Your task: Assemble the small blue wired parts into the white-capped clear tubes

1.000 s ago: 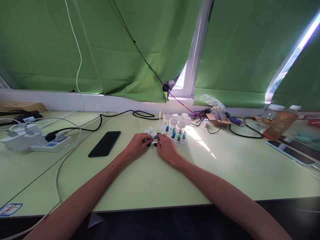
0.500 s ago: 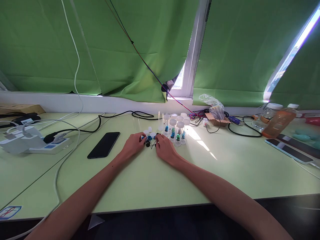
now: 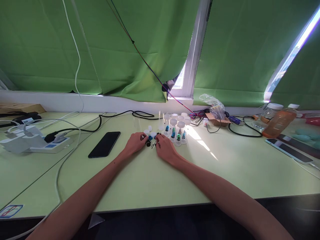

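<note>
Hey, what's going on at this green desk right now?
A person works with both bare hands at the pale green table. The left hand and right hand rest on it, fingertips close together around a few tiny blue and black parts, too small to identify. Just behind stand clear plastic vials with white caps, some holding blue or green pieces. A black smartphone lies flat to the left.

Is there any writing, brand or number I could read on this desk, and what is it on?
Nothing here can be read.
sticker, near left: red mark in a blue frame, blurred.
orange bottle: any label is blurred.
power strip: blue label, too small.
white tag, far left: too small.
</note>
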Demonstrator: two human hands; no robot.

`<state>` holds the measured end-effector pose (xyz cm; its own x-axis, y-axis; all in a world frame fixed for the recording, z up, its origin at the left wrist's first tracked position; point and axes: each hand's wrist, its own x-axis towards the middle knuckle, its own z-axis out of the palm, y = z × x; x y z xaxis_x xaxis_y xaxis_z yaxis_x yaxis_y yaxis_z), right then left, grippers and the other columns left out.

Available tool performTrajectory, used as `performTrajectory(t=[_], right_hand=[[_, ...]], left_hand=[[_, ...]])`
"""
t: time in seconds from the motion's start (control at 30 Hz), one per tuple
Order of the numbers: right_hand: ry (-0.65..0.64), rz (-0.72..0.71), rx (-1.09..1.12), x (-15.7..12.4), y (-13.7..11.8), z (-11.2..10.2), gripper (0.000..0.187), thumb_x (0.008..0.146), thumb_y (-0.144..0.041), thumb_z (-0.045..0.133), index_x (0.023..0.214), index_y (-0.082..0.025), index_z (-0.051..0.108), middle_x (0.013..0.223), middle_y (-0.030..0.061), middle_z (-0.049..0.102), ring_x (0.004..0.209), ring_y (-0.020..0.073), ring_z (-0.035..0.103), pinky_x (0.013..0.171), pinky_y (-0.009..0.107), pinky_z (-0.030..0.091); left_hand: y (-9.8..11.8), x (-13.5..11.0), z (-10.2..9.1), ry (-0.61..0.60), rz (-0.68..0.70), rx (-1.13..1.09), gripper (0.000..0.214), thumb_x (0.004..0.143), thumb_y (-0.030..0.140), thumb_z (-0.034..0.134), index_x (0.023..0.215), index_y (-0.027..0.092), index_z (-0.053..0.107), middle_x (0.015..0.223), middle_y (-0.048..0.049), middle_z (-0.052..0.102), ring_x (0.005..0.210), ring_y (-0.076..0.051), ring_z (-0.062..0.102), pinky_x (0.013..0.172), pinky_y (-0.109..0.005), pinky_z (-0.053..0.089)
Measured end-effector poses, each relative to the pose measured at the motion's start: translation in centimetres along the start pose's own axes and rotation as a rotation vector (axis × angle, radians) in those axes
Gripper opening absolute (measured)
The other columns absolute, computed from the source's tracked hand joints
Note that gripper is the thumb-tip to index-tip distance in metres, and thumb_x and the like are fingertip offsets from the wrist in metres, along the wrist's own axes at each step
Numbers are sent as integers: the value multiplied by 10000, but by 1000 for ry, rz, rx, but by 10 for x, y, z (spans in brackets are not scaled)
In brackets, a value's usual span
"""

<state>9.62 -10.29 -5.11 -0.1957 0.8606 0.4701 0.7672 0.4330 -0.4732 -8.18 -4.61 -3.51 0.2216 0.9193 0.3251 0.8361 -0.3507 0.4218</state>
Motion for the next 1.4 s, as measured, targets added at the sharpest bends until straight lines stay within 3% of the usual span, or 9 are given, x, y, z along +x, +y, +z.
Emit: performTrajectory(t=[0.4,1.1,1.4], right_hand=[[-13,7,10,1,0,0,247,895,-146,438,1097,-175,578,1054,93,629,874,198,598,713,290,426],[-6,5,28,1,0,0,243,885,-131,443,1086,-169,574,1053,94,631,890,199,603,733,295,436],[9,18,53,1,0,-2,229,884,-137,444,1062,-172,583,1026,92,635,880,204,604,738,298,443]], left_hand=[[-2,1,4,20,23,-15,313,840,420,491,807,195,706,641,-34,666,596,-184,567,580,-287,356],[5,-4,5,71,23,69,348,876,396,455,836,186,729,694,-55,691,626,-192,575,612,-295,343],[8,-5,2,182,58,-86,385,901,446,436,829,175,699,638,-29,656,572,-161,522,622,-287,374]])
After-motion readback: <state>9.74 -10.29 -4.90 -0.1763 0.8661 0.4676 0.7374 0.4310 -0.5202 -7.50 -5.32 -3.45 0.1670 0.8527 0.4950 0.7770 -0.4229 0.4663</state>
